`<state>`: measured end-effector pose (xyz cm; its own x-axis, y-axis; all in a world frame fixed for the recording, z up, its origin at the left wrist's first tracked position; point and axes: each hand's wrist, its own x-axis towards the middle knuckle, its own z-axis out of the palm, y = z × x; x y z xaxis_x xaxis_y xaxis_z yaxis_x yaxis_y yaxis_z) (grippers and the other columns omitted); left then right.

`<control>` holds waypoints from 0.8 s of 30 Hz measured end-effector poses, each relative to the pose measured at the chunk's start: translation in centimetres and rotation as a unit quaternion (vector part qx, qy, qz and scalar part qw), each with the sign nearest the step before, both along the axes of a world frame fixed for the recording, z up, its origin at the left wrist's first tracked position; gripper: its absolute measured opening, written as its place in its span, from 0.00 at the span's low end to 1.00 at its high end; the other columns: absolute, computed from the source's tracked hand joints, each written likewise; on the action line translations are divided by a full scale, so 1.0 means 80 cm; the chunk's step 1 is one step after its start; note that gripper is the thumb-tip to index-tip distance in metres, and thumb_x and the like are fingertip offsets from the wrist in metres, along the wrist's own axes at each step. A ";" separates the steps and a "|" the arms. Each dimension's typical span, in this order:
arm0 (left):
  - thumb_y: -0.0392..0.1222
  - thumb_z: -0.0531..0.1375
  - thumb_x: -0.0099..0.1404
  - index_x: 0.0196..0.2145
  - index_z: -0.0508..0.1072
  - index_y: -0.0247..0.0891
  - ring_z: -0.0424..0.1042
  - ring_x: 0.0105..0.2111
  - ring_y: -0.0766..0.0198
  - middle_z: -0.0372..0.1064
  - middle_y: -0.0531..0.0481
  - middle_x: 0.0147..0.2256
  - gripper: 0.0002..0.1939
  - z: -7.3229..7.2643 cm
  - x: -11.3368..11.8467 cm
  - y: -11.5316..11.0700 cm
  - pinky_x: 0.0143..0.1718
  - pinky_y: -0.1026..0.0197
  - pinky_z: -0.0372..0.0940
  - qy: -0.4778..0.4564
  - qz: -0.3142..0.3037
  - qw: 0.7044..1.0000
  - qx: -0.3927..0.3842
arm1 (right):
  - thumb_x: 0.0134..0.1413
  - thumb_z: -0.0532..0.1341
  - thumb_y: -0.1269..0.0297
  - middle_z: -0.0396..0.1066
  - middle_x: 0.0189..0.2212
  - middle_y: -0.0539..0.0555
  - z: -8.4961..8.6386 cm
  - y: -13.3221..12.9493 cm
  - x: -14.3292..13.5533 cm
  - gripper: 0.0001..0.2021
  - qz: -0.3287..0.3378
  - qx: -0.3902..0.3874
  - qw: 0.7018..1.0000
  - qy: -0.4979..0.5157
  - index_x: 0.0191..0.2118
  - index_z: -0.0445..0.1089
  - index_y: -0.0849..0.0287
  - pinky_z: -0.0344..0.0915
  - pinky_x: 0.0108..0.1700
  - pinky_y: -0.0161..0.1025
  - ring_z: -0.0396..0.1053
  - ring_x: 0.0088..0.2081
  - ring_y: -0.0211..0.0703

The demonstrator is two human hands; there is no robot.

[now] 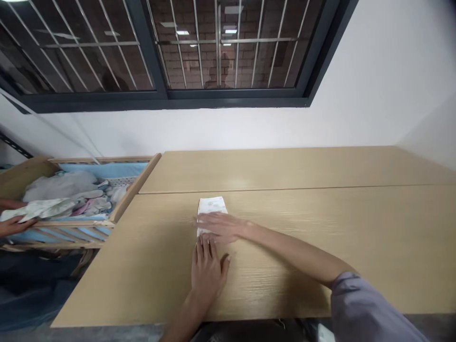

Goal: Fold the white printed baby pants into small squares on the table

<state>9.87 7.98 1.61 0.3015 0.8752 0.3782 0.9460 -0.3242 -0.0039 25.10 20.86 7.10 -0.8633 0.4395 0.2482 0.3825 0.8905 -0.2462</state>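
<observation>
A small white folded cloth [213,204] lies flat on the wooden table [302,237], its far end showing beyond my fingers. My right hand [223,225] rests across the middle of the cloth, palm down, fingers stretched to the left and slightly blurred. Just below it, my left hand [208,268] lies flat with fingers pointing away from me, the fingertips at the cloth's near end. That near end is hidden under my hands.
A wooden crib [123,204] with blue lining stands left of the table, with a pile of clothes [96,202] in it. Another person's hand [17,226] holds a pale cloth [48,208] there. A barred window [228,47] is set in the white wall behind.
</observation>
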 end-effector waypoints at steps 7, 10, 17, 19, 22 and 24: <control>0.53 0.52 0.72 0.60 0.67 0.22 0.62 0.63 0.37 0.61 0.23 0.62 0.32 -0.009 -0.007 0.007 0.62 0.39 0.60 -0.001 -0.009 1.000 -0.004 | 0.73 0.45 0.53 0.46 0.72 0.59 -0.048 0.040 -0.004 0.27 -0.014 -0.062 0.996 -0.063 0.72 0.52 0.55 0.44 0.71 0.54 0.44 0.72 0.51; 0.52 0.52 0.72 0.60 0.68 0.22 0.63 0.62 0.36 0.61 0.22 0.63 0.31 -0.006 -0.009 0.009 0.61 0.40 0.62 0.025 -0.007 1.000 0.002 | 0.73 0.45 0.52 0.42 0.73 0.55 -0.047 0.080 0.013 0.28 -0.064 -0.065 0.993 -0.075 0.73 0.47 0.53 0.37 0.72 0.55 0.40 0.73 0.50; 0.50 0.53 0.71 0.59 0.69 0.25 0.66 0.61 0.38 0.64 0.24 0.61 0.28 0.008 -0.012 0.010 0.60 0.39 0.63 0.039 -0.019 0.999 -0.018 | 0.72 0.47 0.55 0.43 0.73 0.53 -0.024 0.084 0.024 0.28 -0.109 -0.060 0.992 -0.027 0.73 0.47 0.51 0.34 0.73 0.52 0.39 0.73 0.46; 0.48 0.52 0.72 0.58 0.71 0.28 0.67 0.60 0.40 0.66 0.27 0.60 0.25 0.010 -0.020 0.015 0.60 0.38 0.63 0.016 -0.032 0.999 -0.028 | 0.71 0.49 0.52 0.43 0.73 0.55 -0.010 0.058 0.027 0.29 -0.119 -0.051 0.992 -0.001 0.73 0.48 0.52 0.37 0.72 0.54 0.40 0.73 0.50; 0.42 0.50 0.73 0.54 0.75 0.36 0.70 0.59 0.47 0.72 0.36 0.57 0.19 0.015 -0.043 0.031 0.61 0.41 0.62 -0.027 -0.078 0.994 -0.065 | 0.67 0.54 0.46 0.56 0.68 0.61 0.004 0.008 0.040 0.30 -0.133 -0.037 0.990 0.003 0.68 0.59 0.54 0.50 0.66 0.57 0.53 0.67 0.58; 0.38 0.49 0.74 0.51 0.76 0.39 0.73 0.55 0.51 0.75 0.41 0.54 0.17 0.020 -0.063 0.046 0.60 0.44 0.62 -0.064 -0.095 0.989 -0.092 | 0.65 0.57 0.47 0.67 0.58 0.63 0.001 -0.024 0.054 0.27 -0.131 -0.031 0.991 -0.019 0.63 0.66 0.55 0.57 0.60 0.55 0.62 0.59 0.58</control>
